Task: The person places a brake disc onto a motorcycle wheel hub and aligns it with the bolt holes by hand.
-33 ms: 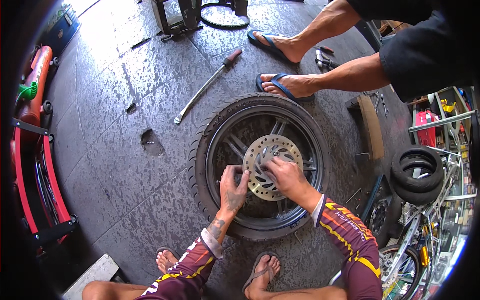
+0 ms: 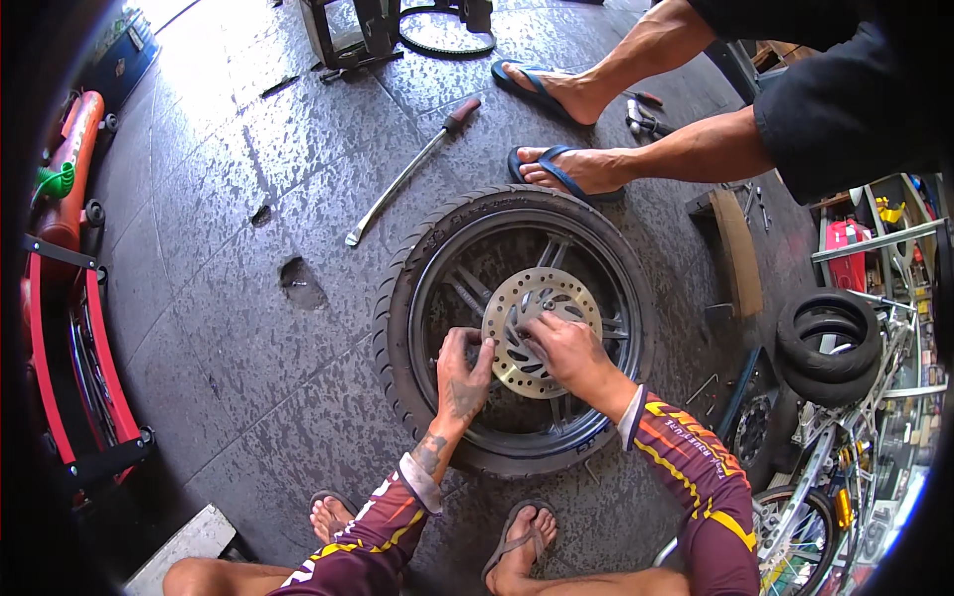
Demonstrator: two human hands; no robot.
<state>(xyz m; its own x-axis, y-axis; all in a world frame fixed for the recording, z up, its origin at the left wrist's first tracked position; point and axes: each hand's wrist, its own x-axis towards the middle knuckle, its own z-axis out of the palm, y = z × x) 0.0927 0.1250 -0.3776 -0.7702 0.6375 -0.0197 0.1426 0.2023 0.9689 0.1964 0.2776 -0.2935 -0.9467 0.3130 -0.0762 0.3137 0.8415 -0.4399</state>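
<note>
A motorcycle wheel [image 2: 392, 333] with a black tyre and dark rim lies flat on the floor in front of me. Over its hub sits a round drilled brake disc [image 2: 508, 295], pale gold with a silvery inner part. My right hand [image 2: 571, 348] is closed in a pinch over the disc's inner part, its fingertips hiding whatever is between them. At the disc's left edge is my left hand [image 2: 461, 368], fingers curled and thumb against the rim of the disc. What those curled fingers hold, if anything, is hidden.
A long metal bar [image 2: 412, 184] with a reddish handle lies beyond the wheel. Another person's sandalled feet [image 2: 571, 174] stand at its far edge. Stacked tyres [image 2: 830, 343] and a bicycle wheel [image 2: 795, 536] are at right; a red floor jack [image 2: 104, 363] is at left.
</note>
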